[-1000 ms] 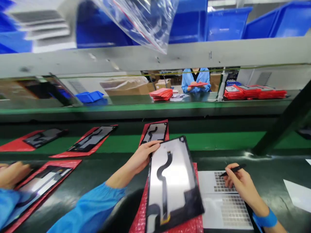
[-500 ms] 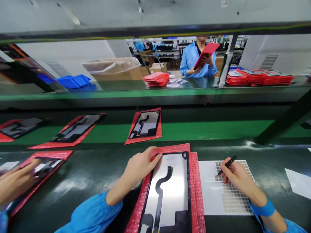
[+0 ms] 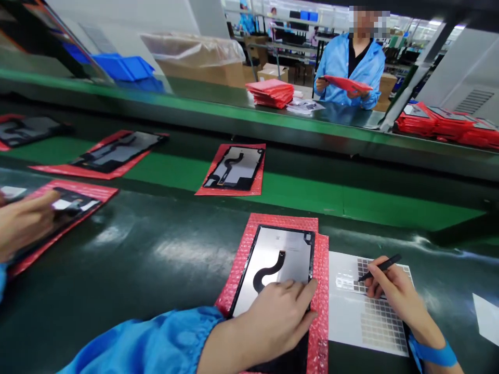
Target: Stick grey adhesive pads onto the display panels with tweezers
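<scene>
My left hand (image 3: 276,319) lies across a tablet display panel (image 3: 290,267), its fingers stretched out to the panel's right edge. The panel has a silver back, a black frame and a curved black ribbon cable (image 3: 265,272); my hand hides its lower part. Under it is a red bubble-wrap bag (image 3: 249,244). My right hand (image 3: 393,291) is closed around slim black tweezers (image 3: 384,264). Their tip points down at a white sheet (image 3: 341,311) with rows of small grey square stickers (image 3: 384,324), touching or just above it.
More panels on red bags lie on the green strip ahead, one nearest (image 3: 236,169). At left, a co-worker's hand (image 3: 29,223) works over another panel. Across the bench a person in blue (image 3: 349,67) holds a red bag beside red stacks (image 3: 271,93). White paper (image 3: 487,317) lies right.
My left hand has moved from the panel's upper left corner down and right across it. The tweezers have shifted slightly on the sheet. My view has tilted, and the person opposite has lowered the red bag.
</scene>
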Available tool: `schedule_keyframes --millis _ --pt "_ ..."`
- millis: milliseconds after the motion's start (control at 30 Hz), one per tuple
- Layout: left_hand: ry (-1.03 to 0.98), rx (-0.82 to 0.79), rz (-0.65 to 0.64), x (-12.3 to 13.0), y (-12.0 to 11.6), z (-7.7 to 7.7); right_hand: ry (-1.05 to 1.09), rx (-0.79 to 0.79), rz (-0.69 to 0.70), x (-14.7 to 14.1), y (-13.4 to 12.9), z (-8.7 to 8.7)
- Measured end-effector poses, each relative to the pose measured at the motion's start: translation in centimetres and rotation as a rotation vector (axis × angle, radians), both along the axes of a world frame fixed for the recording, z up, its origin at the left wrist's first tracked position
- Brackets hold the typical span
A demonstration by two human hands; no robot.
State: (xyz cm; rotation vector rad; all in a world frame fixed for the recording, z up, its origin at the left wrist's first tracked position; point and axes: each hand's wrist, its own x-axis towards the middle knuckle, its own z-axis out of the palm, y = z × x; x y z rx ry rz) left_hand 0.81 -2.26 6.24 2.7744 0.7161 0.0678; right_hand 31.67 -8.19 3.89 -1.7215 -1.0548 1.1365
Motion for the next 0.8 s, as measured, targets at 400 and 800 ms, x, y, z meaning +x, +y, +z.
schedule_keyframes --millis 400,800 --pt "-0.053 0.080 -0.115 -1.0 -0.7 -0.1 -0.010 -0.040 0.000 0.3 0.0 0.9" --pt "-0.055 0.108 -0.140 -0.8 -0.6 0.1 -0.037 -0.050 -0.014 0.0 0.2 1.4"
